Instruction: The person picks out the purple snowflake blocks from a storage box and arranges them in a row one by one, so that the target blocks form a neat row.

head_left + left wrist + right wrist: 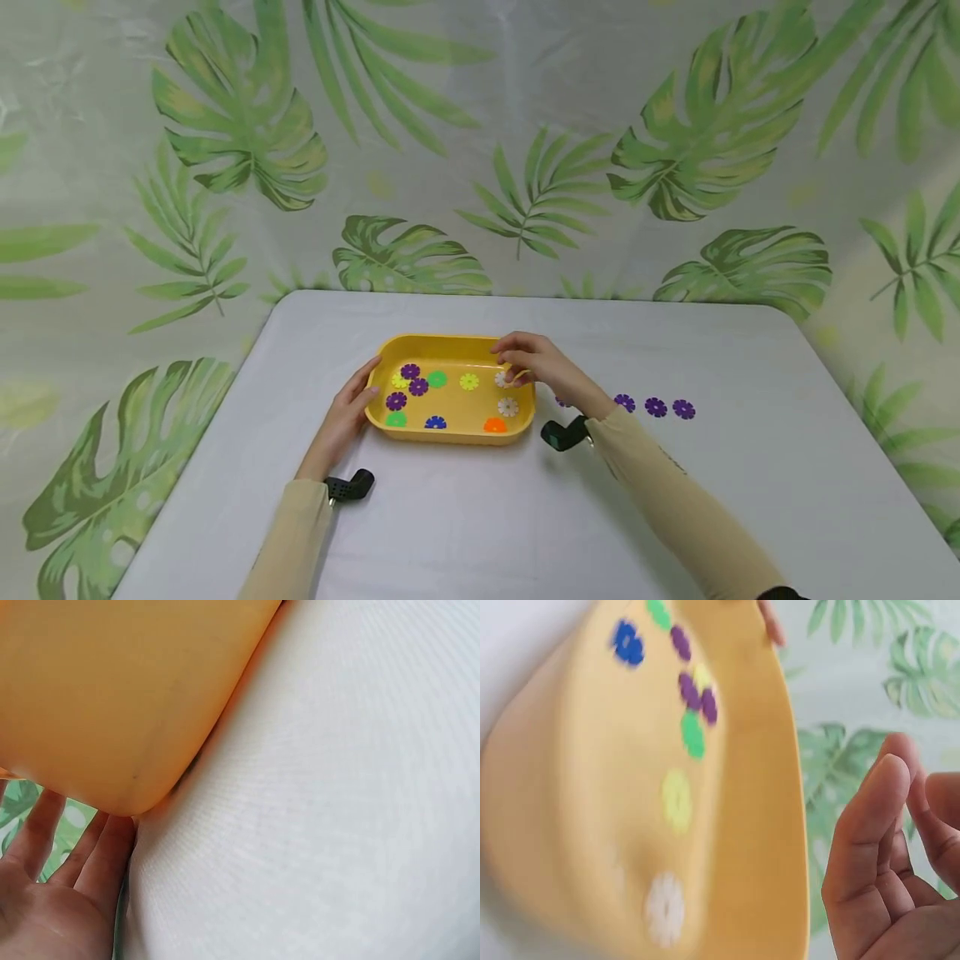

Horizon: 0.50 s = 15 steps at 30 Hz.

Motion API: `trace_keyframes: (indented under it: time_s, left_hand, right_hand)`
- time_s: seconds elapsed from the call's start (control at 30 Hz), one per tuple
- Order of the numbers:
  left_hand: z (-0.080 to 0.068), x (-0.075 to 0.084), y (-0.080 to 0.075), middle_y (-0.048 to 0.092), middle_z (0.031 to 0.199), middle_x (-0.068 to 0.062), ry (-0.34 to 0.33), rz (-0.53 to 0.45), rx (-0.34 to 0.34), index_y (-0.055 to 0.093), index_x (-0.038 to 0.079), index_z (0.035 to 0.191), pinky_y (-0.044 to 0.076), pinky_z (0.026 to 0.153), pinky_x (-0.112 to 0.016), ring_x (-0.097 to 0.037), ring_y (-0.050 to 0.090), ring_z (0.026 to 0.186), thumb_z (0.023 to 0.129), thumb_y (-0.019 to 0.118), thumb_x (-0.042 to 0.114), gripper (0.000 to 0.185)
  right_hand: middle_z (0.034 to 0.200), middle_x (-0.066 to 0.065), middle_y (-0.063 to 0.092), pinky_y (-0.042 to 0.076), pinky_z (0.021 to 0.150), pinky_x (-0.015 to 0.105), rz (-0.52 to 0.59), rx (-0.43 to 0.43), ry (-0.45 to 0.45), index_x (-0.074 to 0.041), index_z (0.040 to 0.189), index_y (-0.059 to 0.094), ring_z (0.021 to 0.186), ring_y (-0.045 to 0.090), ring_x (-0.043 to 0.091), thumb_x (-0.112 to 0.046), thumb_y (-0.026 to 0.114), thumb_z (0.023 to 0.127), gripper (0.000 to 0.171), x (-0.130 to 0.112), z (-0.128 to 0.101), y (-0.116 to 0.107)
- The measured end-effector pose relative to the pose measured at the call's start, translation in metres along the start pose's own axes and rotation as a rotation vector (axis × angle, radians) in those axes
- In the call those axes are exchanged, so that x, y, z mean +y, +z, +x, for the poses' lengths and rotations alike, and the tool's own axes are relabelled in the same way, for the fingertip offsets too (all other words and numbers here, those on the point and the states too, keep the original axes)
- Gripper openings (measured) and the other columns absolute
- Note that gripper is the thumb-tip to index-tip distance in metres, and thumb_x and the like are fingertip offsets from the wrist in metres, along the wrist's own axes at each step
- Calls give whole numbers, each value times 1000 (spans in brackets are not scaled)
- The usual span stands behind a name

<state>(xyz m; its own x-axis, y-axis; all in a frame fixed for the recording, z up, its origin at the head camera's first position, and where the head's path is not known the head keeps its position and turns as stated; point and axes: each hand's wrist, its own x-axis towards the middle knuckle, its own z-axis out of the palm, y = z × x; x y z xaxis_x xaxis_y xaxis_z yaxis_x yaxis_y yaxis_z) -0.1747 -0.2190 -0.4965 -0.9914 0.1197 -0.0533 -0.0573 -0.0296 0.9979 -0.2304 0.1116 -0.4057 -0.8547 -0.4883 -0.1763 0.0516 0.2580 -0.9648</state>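
Observation:
A yellow plastic tray (450,435) holds several snowflake building discs. My left hand (348,408) grips its left end, the thumb over the rim; in the left wrist view, the fingers (105,851) lie against the outer wall. Above the tray's right end hovers my right hand (536,362), fingers loosely bent, nothing visible between them and the thumb. Beneath it, a white disc (501,379) is partly covered. Another white disc (507,407) and an orange disc (495,425) lie nearby. Purple (396,402), green (437,380), yellow (468,382) and blue (436,422) discs lie further left.
Right of the tray, on the white table (450,517), purple discs (656,407) lie in a row; one (562,402) is partly hidden by the right arm. Behind the table hangs a leaf-patterned sheet (525,125). Each wrist bears a small black camera (351,485).

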Motion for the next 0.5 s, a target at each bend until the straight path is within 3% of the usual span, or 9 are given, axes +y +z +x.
trace_keyframes:
  time_s: [0.13, 0.3, 0.5]
  left_hand:
    - [1, 0, 0, 16, 158, 1, 16, -6, -8, 30, 18, 151, 21, 113, -43, -22, 14, 143, 104, 43, 18, 50]
    - [0, -1, 0, 16, 158, 1, 13, -10, -5, 31, 20, 151, 23, 113, -41, -22, 15, 143, 103, 44, 19, 50]
    - [1, -2, 0, 15, 158, 1, -1, -5, 2, 30, 22, 151, 25, 112, -39, -22, 17, 142, 103, 45, 22, 50]
  right_hand:
    - [106, 14, 58, 55, 76, 35, 31, -95, -18, 2, 121, 57, 82, 59, 31, -15, 50, 100, 28, -11, 21, 29]
    - [119, 24, 56, 52, 87, 48, 54, -182, 17, 2, 122, 56, 100, 53, 48, -15, 49, 100, 29, -12, 42, 59]
    - [131, 24, 51, 51, 90, 42, 31, -237, 118, 5, 130, 52, 105, 57, 42, -15, 48, 101, 36, -9, 65, 85]
